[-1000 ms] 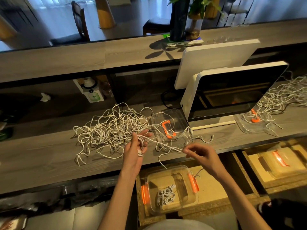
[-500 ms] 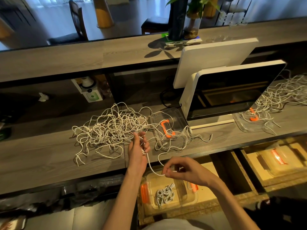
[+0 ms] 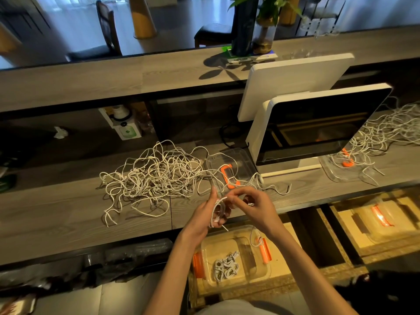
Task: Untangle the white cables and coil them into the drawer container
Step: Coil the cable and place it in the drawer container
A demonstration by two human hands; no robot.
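A big tangle of white cables [image 3: 154,176] lies on the grey wooden counter [image 3: 68,214]. My left hand [image 3: 204,214] holds a small coil of white cable [image 3: 218,212] just above the counter's front edge. My right hand [image 3: 252,205] pinches the same cable beside the coil, its loose end hanging down toward the drawer. Below, in the open drawer, a clear container with orange clips [image 3: 256,269] holds several coiled cables [image 3: 226,267].
A clear lid with an orange clip [image 3: 229,169] lies behind my hands. A white screen terminal [image 3: 318,123] stands to the right, with a second cable tangle [image 3: 381,137] and a lid beyond it. Another closed container [image 3: 384,219] sits in the right-hand drawer.
My right hand has come up from over the drawer to meet my left hand, winding the cable. The free length has shortened and the coil in my left hand has grown.
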